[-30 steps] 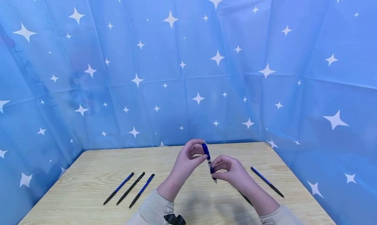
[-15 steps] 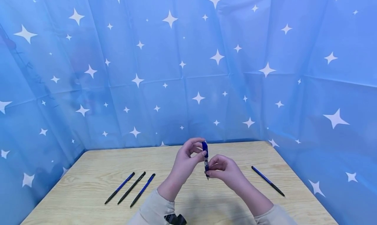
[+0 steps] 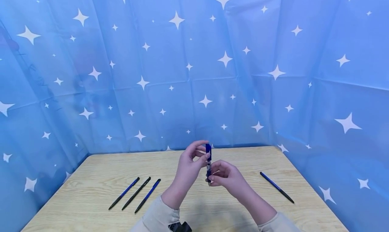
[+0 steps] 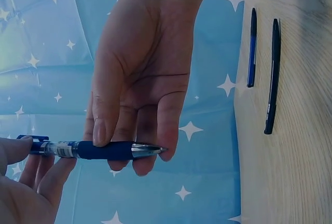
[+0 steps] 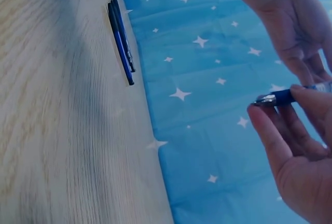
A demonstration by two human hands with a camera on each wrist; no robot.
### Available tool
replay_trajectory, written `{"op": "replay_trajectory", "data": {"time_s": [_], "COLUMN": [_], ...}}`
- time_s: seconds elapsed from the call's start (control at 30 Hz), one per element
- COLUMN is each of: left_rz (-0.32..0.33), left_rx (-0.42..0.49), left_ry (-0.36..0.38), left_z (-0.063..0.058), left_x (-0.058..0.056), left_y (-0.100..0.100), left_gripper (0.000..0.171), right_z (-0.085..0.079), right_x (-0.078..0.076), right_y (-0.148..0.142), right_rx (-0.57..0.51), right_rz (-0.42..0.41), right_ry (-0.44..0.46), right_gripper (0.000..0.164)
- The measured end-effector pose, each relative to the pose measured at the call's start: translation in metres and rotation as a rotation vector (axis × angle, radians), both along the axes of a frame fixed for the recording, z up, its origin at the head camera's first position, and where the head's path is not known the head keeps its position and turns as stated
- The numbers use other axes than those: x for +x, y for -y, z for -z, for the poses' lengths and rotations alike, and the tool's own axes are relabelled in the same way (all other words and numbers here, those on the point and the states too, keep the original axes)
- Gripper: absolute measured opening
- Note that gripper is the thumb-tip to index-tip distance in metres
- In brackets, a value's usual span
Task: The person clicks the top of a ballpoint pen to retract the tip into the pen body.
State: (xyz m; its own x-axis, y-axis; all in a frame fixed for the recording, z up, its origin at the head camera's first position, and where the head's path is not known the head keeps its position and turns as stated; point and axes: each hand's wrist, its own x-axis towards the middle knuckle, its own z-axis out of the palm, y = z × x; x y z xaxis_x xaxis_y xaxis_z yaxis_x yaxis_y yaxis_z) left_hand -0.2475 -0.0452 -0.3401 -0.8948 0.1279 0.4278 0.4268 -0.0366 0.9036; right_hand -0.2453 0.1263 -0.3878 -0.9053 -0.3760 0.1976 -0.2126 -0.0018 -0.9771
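Note:
Both hands hold one gel pen nearly upright above the table, its tip downward. It has a blue top with a clip, a clear barrel with a label, a blue grip and a silver cone tip. My left hand pinches the blue top between thumb and fingers. Lower down, my right hand pinches the grip, thumb on one side and fingers behind. In the left wrist view, a right fingertip lies right at the pen's point.
On the wooden table, two blue-and-black pens and a black pen lie side by side at left. Another blue-and-black pen lies at right; beside it in the left wrist view is a black pen. A starry blue curtain surrounds the table.
The gel pen has swung from tilted to nearly upright and shifted slightly left. My right hand has moved left with its lower end; my left hand still grips the top.

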Motion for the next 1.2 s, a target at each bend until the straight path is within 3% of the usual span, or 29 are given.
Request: {"op": "replay_trajectory", "data": {"time_s": [0.83,1.2], "left_rz": [0.016,0.037], "left_rx": [0.067,0.05], "left_ry": [0.026,0.029], "left_z": [-0.001,-0.002], "left_x": [-0.003,-0.003], "left_y": [0.011,0.016], "left_gripper": [0.029,0.029], "right_z": [0.003,0.002], "right_x": [0.0,0.001], "right_y": [0.003,0.003], "right_rx": [-0.004,0.006], "right_rz": [0.016,0.006], "right_ry": [-0.034,-0.054], "right_gripper": [0.032,0.032]}}
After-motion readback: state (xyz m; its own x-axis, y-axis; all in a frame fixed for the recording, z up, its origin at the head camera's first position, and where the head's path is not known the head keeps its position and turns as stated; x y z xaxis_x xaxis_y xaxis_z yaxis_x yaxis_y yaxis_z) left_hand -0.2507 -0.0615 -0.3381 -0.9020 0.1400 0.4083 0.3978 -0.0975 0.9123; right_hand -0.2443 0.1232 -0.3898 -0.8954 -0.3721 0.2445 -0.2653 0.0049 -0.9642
